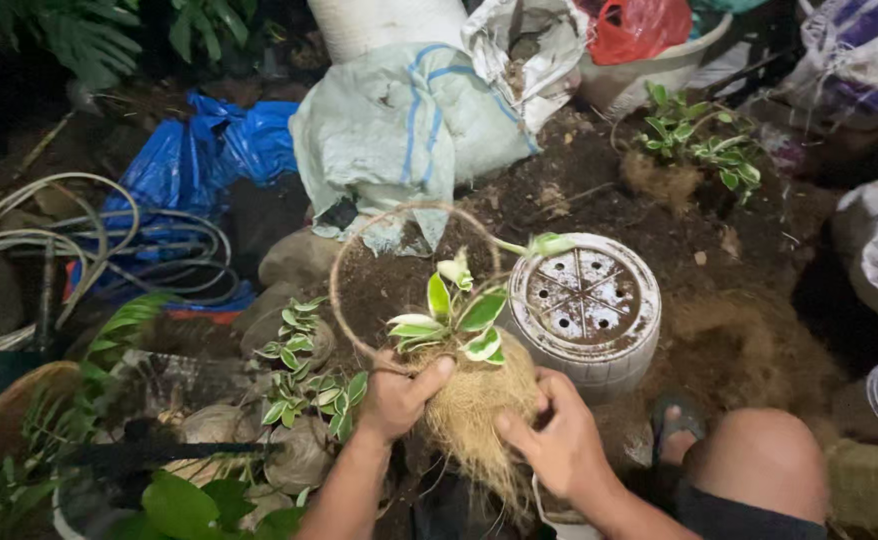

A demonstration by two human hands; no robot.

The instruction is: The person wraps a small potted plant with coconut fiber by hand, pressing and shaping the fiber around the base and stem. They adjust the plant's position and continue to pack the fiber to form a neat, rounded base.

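My left hand and my right hand both grip a ball of tan coconut fibre. A small plant with green and cream leaves grows out of its top. A thin wire loop rises from the ball and arcs over the plant. Right behind the ball lies an upturned white plastic pot with a holed, soil-stained base.
A heap of dark soil and loose fibre lies behind. Pale sacks, a blue plastic bag, coiled hose, small leafy plants and another fibre-wrapped plant surround me. My knee is at lower right.
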